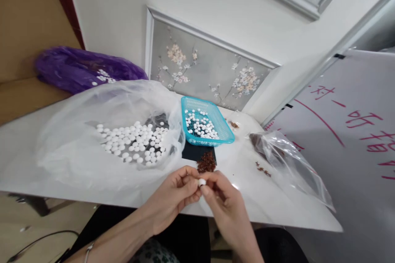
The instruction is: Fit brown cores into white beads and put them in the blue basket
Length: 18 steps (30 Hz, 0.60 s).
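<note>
Near the table's front edge, a small white ball [202,182] with a dark spot on its lower side is pinched between my two hands. My left hand [177,191] holds it from the left, thumb and fingers closed. From the right, my right hand [225,201] grips it with thumb and forefinger. Just beyond my fingertips lies a heap of small reddish-brown pieces [206,161], by a dark flat sheet [191,153]. Whether a brown piece is in my fingers too is hidden. Many similar white balls [123,139] lie in an open translucent plastic bag [68,131] to the left.
A blue mesh basket [226,139] with white balls stands behind the heap. A clear bag [290,160] of brown material and a few loose brown bits [262,169] lie right. A purple bag [64,65] is back left. Framed pictures [212,65] and a whiteboard [348,139] border the table.
</note>
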Each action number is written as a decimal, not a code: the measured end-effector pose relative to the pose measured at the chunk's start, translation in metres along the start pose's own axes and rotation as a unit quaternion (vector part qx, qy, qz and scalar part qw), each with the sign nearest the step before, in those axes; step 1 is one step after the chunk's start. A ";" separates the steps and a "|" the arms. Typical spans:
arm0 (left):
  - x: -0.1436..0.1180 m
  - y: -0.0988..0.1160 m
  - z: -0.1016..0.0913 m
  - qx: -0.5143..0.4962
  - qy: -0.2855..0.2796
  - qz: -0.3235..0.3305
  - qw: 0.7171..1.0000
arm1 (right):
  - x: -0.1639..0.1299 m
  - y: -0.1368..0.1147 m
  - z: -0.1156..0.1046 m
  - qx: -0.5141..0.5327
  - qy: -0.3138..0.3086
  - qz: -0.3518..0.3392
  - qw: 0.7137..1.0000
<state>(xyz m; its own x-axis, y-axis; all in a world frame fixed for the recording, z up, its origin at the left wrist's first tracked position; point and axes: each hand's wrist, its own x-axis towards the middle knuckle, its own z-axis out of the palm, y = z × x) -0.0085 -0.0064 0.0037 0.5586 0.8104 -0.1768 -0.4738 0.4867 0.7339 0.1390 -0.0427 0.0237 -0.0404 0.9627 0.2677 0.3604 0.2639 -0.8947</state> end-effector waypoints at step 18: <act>-0.037 0.134 -0.060 0.739 0.252 0.257 0.570 | 0.036 -0.008 0.052 -0.165 -0.079 -0.186 0.965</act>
<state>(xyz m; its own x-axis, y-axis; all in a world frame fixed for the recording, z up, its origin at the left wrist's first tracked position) -0.1331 0.0479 0.0692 0.1626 0.8937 0.4182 0.8111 -0.3624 0.4590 0.0865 -0.0070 0.0225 -0.3562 0.8088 0.4679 0.5702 0.5849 -0.5769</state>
